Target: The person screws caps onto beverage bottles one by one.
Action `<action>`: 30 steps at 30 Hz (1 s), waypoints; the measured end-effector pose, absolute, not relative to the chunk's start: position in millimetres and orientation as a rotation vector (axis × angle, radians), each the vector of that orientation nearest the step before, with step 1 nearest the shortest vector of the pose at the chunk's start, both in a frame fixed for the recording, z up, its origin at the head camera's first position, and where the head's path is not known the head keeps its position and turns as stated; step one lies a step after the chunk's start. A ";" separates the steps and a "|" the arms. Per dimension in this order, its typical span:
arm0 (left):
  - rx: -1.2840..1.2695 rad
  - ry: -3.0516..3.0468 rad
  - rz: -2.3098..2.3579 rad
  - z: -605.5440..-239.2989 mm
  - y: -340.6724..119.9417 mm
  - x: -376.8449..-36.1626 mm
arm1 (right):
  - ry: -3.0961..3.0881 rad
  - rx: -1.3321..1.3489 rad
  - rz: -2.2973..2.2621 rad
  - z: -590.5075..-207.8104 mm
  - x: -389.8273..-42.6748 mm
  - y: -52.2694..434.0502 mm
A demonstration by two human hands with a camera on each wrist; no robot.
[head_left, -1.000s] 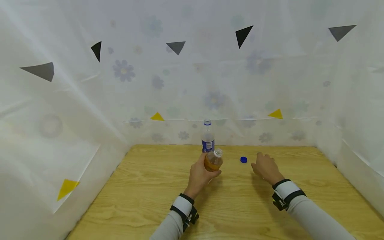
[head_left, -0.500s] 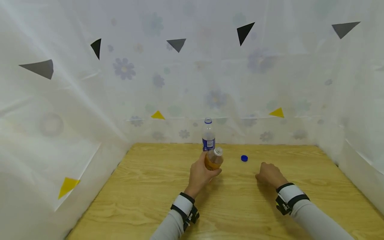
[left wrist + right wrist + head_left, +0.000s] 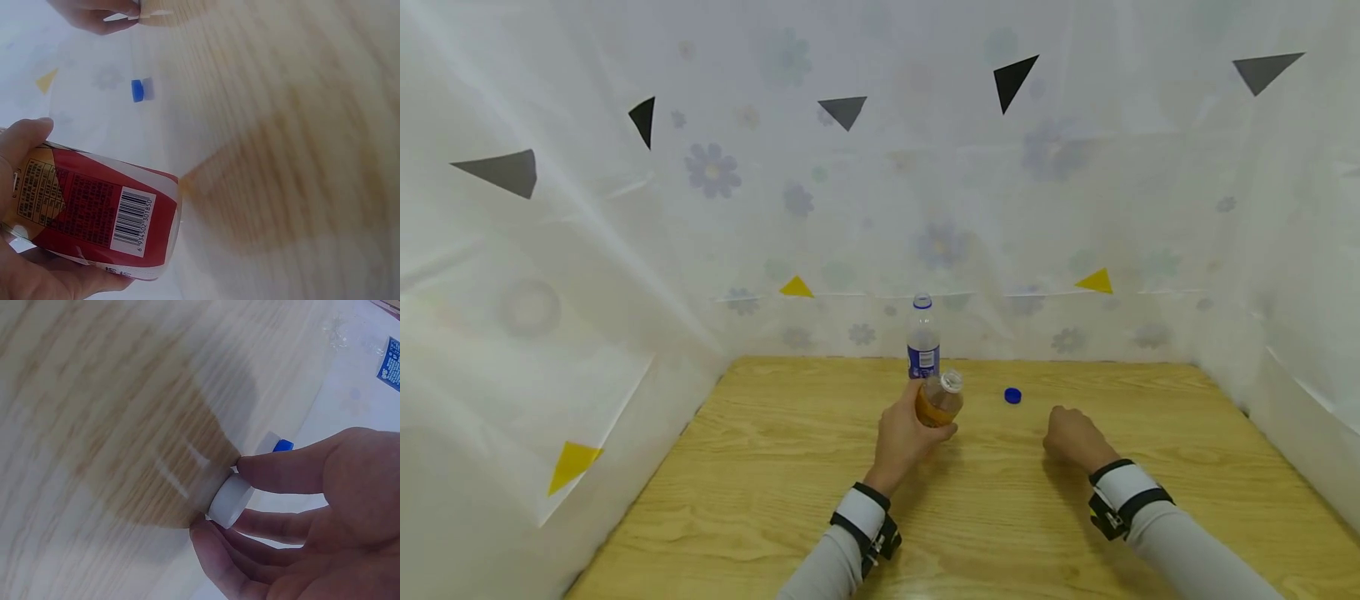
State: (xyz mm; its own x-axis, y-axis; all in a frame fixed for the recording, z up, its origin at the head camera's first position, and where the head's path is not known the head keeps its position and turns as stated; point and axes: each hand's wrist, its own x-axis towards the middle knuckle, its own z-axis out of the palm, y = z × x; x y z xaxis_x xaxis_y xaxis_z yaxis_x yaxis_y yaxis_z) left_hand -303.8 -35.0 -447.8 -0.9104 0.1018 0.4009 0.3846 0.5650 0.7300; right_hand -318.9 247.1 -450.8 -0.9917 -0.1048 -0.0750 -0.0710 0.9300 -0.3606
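Observation:
My left hand (image 3: 901, 440) grips a small bottle (image 3: 937, 407) round its side, thumb to the right. In the left wrist view the bottle's red label (image 3: 81, 200) with a barcode shows, its base close to the table. A clear neck with a white ring shows at the top, without a cap. My right hand (image 3: 1077, 438) is low at the table on the right. In the right wrist view its thumb and fingertip pinch a white bottle cap (image 3: 230, 501) right at the tabletop; the head view hides this cap behind the hand.
Behind the held bottle stands a clear, uncapped bottle (image 3: 922, 350) with a blue label. A blue cap (image 3: 1012, 396) lies on the wooden table (image 3: 760, 467) between that bottle and my right hand. White sheeting (image 3: 880, 192) walls in the back and sides.
My right hand has moved slightly right and toward me, then stayed nearly still over the last half second. The left hand keeps its grip on the bottle, almost unmoved.

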 end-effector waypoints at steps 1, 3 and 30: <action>-0.394 -2.490 -1.268 -447.8 -35.2 -303.6 | 2.996 -0.137 -0.553 -450.0 -318.3 246.1; -0.385 -2.489 -1.268 -447.7 -36.0 -303.3 | 3.004 -0.146 -0.551 -449.5 -318.0 244.7; -0.371 -2.535 -1.248 -449.6 -28.2 -305.9 | 3.188 -0.316 -0.862 -419.9 -323.2 239.6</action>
State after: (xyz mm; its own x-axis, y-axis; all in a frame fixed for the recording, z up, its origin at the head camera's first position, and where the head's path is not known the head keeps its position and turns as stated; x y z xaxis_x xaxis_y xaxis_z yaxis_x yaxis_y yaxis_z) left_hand -305.9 -28.2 -449.6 -0.9246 0.1004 0.3675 0.3525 0.5916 0.7251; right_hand -323.2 239.6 -419.9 -0.9666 -0.1360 0.2174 -0.2270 0.8481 -0.4788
